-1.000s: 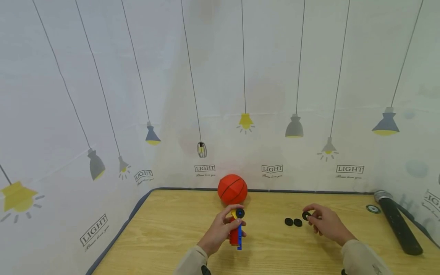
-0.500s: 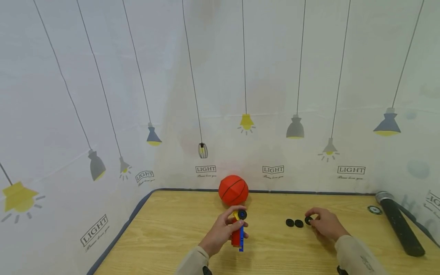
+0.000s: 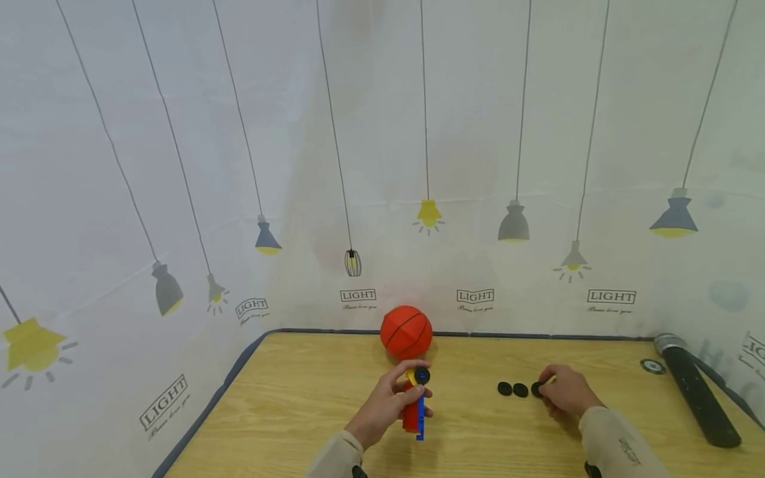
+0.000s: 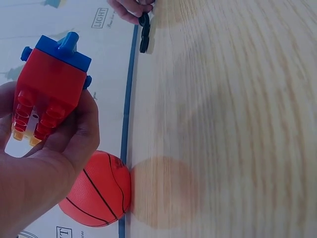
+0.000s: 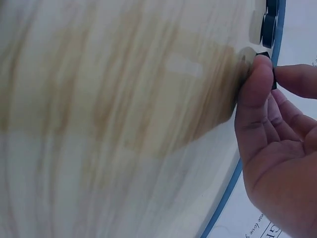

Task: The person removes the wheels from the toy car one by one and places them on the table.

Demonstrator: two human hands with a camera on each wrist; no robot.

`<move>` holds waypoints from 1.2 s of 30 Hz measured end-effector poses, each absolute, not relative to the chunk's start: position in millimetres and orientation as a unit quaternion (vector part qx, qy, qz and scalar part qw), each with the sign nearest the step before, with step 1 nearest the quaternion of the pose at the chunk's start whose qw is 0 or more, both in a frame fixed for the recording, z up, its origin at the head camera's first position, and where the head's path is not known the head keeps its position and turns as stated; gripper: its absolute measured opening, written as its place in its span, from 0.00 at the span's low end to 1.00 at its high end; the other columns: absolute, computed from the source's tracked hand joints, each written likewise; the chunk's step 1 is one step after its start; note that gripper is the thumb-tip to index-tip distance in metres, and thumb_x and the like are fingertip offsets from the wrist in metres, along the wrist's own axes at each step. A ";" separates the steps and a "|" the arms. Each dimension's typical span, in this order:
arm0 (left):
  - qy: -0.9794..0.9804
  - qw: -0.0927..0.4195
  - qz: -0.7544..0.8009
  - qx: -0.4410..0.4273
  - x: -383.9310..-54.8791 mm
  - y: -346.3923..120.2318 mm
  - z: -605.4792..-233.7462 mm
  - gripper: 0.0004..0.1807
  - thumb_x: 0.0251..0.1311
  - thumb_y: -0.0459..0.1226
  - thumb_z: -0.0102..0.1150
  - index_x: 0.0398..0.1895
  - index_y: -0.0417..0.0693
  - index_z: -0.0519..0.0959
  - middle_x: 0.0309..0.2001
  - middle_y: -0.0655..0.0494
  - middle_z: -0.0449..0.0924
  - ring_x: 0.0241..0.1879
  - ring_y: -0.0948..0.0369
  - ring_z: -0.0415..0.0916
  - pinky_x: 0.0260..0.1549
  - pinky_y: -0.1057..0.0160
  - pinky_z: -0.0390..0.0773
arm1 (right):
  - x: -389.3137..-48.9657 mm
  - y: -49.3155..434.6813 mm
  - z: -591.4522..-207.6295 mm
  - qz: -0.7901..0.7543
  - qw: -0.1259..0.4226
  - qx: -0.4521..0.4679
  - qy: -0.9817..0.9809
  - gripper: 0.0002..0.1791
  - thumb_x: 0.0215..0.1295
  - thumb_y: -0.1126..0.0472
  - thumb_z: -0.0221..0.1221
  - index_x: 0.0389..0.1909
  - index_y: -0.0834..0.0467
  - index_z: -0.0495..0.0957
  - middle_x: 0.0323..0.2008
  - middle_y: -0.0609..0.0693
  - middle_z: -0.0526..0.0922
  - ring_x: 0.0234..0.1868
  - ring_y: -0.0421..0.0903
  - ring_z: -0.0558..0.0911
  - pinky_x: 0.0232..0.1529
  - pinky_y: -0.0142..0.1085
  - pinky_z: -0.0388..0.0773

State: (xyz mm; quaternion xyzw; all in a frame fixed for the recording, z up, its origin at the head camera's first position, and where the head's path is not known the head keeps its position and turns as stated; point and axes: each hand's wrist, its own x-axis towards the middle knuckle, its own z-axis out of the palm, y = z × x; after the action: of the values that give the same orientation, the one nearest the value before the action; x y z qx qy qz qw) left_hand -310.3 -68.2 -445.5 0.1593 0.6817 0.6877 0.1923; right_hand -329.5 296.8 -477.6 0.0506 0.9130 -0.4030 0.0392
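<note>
My left hand (image 3: pixel 382 402) grips a toy car built of blocks (image 3: pixel 411 414), held up above the table with its long side upright. Red studded blocks, a blue base and a yellow part make it up, and one black wheel (image 3: pixel 422 375) shows at its top end. In the left wrist view the red block (image 4: pixel 52 79) has blue axle stubs poking out. At the right, the thumb and forefinger of my right hand (image 3: pixel 570 390) pinch a loose black wheel (image 3: pixel 536 389) low at the tabletop. Two more black wheels (image 3: pixel 505 388) lie just left of it.
A red ball with black lines (image 3: pixel 406 332) sits at the table's back edge, behind my left hand. On the right lie a microphone (image 3: pixel 698 392) and a small round disc (image 3: pixel 653 366). A white wall sheet printed with lamps (image 3: pixel 478 252) surrounds the wooden table (image 3: pixel 287 405).
My right hand has lowered the wheel it pinches from above the table down to the tabletop, beside the other two. My left hand keeps the toy car in nearly the same place.
</note>
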 end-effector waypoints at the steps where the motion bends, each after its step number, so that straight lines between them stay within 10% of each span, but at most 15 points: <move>1: 0.681 0.193 0.688 0.160 -310.0 -67.9 -445.7 0.21 0.75 0.35 0.50 0.68 0.59 0.70 0.51 0.42 0.79 0.40 0.51 0.87 0.47 0.45 0.85 | -329.8 296.7 -477.8 -0.400 0.041 0.051 0.914 0.10 0.69 0.70 0.52 0.47 0.71 0.73 0.22 0.54 0.81 0.19 0.44 0.79 0.23 0.35 0.79; 36: 0.681 0.192 0.687 0.166 -308.8 -63.6 -440.8 0.22 0.76 0.36 0.48 0.69 0.61 0.68 0.51 0.42 0.78 0.38 0.56 0.87 0.47 0.48 0.86 | -334.2 297.9 -468.5 -0.320 0.008 0.026 0.947 0.12 0.66 0.64 0.52 0.43 0.68 0.79 0.23 0.51 0.81 0.23 0.43 0.76 0.25 0.35 0.71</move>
State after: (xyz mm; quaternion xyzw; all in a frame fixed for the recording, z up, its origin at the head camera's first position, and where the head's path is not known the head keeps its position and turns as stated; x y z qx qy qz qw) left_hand -308.8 -63.6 -440.8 0.1656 0.6808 0.6871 0.1924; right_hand -334.2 297.9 -468.5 0.0260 0.9471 -0.3199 0.0076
